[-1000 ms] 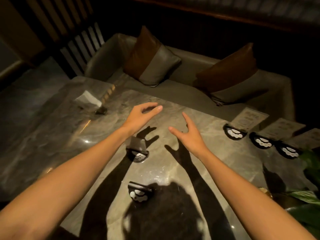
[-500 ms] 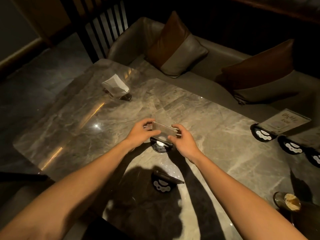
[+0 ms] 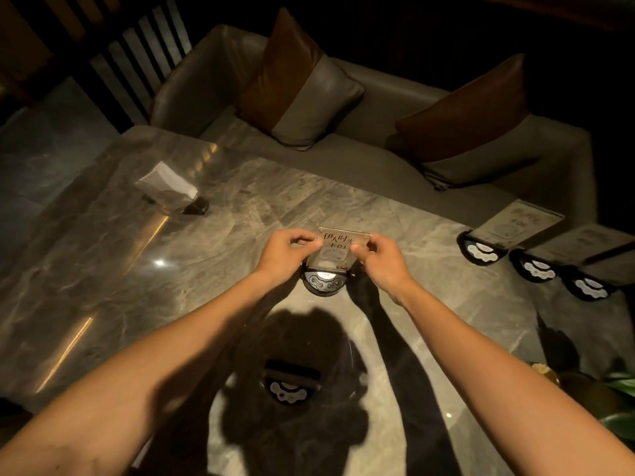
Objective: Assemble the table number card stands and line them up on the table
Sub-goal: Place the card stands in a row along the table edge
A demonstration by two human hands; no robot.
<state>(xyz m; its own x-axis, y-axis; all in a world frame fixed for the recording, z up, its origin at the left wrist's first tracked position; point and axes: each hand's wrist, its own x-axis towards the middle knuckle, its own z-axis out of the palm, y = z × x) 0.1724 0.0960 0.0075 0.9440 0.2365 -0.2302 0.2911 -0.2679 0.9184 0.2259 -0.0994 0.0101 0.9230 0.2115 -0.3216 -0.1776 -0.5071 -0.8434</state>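
A clear acrylic number card with dark printed characters stands tilted over a black round base at the middle of the marble table. My left hand pinches the card's left edge and my right hand pinches its right edge. A second black base lies nearer to me in my shadow. Three assembled stands sit in a row at the right.
A clear holder with a pale card stands at the table's far left. A grey sofa with two brown-and-grey cushions runs behind the table. Green leaves and a small cup sit at the lower right.
Both hands came down from open in the air onto the card and now pinch its edges. The card is raised more upright over the base, its print now visible.
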